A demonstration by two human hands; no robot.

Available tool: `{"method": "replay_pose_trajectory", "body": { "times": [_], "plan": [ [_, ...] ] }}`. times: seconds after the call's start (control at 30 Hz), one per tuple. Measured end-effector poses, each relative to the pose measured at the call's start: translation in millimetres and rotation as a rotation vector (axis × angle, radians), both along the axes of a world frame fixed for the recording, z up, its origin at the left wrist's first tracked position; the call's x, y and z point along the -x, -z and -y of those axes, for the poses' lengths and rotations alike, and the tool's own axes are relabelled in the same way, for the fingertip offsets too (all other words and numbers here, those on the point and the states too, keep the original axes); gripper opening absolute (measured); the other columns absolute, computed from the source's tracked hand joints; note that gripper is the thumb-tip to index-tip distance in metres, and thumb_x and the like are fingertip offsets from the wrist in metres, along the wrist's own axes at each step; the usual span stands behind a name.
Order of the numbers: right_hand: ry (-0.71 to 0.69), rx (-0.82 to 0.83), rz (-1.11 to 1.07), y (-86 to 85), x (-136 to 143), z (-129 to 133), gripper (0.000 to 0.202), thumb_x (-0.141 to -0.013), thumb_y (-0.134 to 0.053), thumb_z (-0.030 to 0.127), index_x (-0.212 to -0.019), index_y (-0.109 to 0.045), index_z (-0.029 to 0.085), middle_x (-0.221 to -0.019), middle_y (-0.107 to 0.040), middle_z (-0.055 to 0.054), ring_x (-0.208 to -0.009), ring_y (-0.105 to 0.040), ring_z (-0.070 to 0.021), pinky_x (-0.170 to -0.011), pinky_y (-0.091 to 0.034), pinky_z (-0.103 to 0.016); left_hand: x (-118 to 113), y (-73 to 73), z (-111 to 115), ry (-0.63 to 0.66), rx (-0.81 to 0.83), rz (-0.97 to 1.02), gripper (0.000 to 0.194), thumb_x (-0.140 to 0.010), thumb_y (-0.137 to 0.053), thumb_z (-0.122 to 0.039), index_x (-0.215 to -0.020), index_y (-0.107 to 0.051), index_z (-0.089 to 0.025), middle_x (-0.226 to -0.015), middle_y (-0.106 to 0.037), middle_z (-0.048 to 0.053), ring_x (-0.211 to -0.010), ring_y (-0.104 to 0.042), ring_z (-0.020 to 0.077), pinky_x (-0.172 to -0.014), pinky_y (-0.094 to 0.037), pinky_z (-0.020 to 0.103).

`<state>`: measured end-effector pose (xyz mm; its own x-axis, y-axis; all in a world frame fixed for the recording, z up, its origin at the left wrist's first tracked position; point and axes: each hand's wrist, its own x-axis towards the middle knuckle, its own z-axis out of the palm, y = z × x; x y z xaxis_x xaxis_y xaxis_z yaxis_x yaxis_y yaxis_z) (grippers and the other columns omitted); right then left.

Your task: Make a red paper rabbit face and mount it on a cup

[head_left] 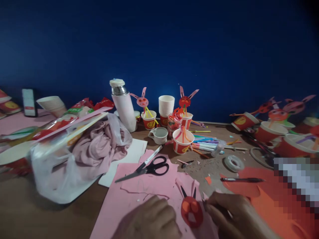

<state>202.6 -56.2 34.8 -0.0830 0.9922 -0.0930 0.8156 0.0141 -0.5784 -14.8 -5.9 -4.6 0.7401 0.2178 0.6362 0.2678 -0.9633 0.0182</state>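
Note:
A red paper rabbit face (191, 212) with orange eye patches, a pale mouth piece and dark-lined pink ears lies on torn pink paper (117, 199). To its left rests my left hand (148, 219), fingers curled under; anything inside them is hidden. At its right edge my right hand (231, 212) is closed in a pinch, and whatever sits between the fingertips is too small to make out. Black-handled scissors (156, 166) lie beyond my left hand, across a white-barrelled pen (152, 157). A black pen (241, 180) lies on red-orange paper (264, 205) at right.
Paper cups with rabbit figures (149, 120) stand along the blue wall, near a white thermos (123, 109) and stacked cups (166, 105). A plastic bag (54, 182) fills the left. A tape roll (233, 163) and several markers (206, 146) lie right of centre.

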Motion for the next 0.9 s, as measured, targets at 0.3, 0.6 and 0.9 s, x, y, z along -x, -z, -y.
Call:
{"method": "replay_pose_trajectory", "body": {
  "times": [0.3, 0.6, 0.9],
  "plan": [
    [-0.072, -0.104, 0.225, -1.5, 2.7, -42.0, 0.023, -0.084, -0.046, 0.021, -0.069, -0.063, 0.019, -0.069, -0.066, -0.001, -0.063, -0.058, -0.0133, -0.057, -0.033, -0.023, 37.2, -16.7, -43.5, -0.364, 0.267, 0.07, 0.038, -0.091, -0.043, -0.027, -0.054, -0.041, -0.017, -0.049, -0.04, -0.005, -0.044, -0.038, 0.0076, -0.046, -0.029, 0.02],
    [-0.162, -0.352, 0.599, -0.3, -17.8, -61.9, 0.026, -0.088, -0.042, 0.014, -0.079, -0.066, 0.016, -0.079, -0.068, -0.008, -0.076, -0.06, -0.0202, -0.065, -0.039, -0.029, 47.9, -18.4, -70.0, -0.509, 0.273, 0.085, 0.022, -0.089, -0.041, -0.028, -0.077, -0.058, -0.02, -0.075, -0.061, 0.001, -0.071, -0.058, 0.0153, -0.064, -0.044, 0.025],
    [0.39, -0.522, 0.346, -29.4, -86.4, -81.1, 0.053, -0.08, -0.056, 0.043, -0.124, -0.048, 0.014, -0.115, -0.06, -0.016, -0.105, -0.056, -0.0302, -0.085, -0.043, -0.043, 46.4, -11.7, -71.3, -0.486, 0.222, 0.15, 0.019, -0.087, -0.043, -0.029, -0.079, -0.057, -0.02, -0.077, -0.062, 0.002, -0.073, -0.059, 0.0167, -0.066, -0.046, 0.027]
  ]
}}
